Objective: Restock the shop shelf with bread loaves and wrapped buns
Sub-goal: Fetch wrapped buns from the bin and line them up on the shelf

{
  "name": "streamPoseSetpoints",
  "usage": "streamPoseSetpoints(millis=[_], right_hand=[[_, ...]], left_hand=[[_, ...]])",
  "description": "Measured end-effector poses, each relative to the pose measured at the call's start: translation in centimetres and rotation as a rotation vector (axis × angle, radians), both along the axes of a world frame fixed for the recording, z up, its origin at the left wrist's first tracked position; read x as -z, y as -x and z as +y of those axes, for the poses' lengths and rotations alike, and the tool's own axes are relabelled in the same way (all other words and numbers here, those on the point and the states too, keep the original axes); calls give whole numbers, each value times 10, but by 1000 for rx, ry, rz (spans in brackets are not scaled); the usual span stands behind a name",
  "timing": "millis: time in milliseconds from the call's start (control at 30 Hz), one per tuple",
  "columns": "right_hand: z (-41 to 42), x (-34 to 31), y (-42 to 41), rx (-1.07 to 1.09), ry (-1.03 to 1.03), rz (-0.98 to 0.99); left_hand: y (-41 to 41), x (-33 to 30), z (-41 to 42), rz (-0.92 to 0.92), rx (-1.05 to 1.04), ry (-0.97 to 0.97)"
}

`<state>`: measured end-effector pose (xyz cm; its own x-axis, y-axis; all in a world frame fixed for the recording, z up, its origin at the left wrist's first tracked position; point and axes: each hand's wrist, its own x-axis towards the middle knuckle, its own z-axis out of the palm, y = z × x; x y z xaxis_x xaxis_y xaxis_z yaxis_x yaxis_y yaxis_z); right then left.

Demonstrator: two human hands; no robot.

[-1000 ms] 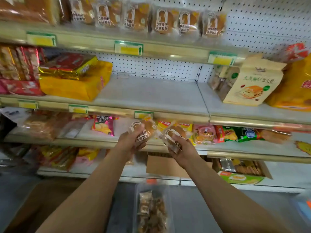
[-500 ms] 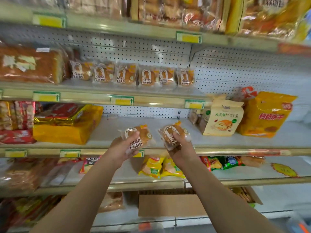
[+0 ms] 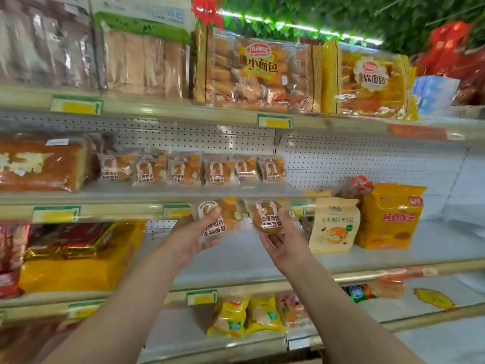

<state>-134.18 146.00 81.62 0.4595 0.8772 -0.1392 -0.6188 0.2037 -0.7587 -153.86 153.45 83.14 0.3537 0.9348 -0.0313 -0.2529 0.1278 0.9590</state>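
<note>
Two wrapped buns are held up at the centre of the frame, one in each hand, level with the front edge of the bun shelf (image 3: pixel 126 198). Left hand (image 3: pixel 194 236): fingers and thumb curled round the left bun (image 3: pixel 223 216), thumb across its printed label. Right hand (image 3: pixel 284 244): palm up, fingers curled round the right bun (image 3: pixel 266 218) from below. The two buns sit side by side, close together; whether their wrappers touch cannot be told.

Compared with half a second ago, both hands have risen from the level of the shelf below to the lip of the bun shelf, and the view has tilted upward, bringing the top shelf and green foliage (image 3: pixel 341 14) at the upper edge into the frame.

Just above the hands, a row of buns (image 3: pixel 191 169) of the same kind stands on the bun shelf, unchanged, with a large loaf (image 3: pixel 39 164) at its left end. At upper centre lie big bags of small breads (image 3: pixel 262 72). At right centre, a pale paper bag (image 3: pixel 333 224) and a yellow bag (image 3: pixel 391 216) stand beside each other on the lower shelf (image 3: pixel 236 258); yellow and red packs (image 3: pixel 76 256) occupy its left part
</note>
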Motion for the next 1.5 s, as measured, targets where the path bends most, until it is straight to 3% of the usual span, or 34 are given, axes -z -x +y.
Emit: streamPoseSetpoints(millis=[133,333,500,900,1333,1500], right_hand=[[-1,-15,-9,-47,-64,-24],[8,-30,-27,84,-11,-63],[23,-47,-46,155,-69,-82],[84,-83,-131,64,-98,-216],[157,-96,-209,-50,124,-492],[174,-89,-225,-25,156,-563]], left_hand=[[-3,-18,13,-40,61,-21],[-20,-41,32,-35,206,0],[-35,-58,53,-40,197,32],[-103,-86,113,175,79,-105],[-164,-86,187,298,-90,-121],[-185,-80,202,464,-198,-132]])
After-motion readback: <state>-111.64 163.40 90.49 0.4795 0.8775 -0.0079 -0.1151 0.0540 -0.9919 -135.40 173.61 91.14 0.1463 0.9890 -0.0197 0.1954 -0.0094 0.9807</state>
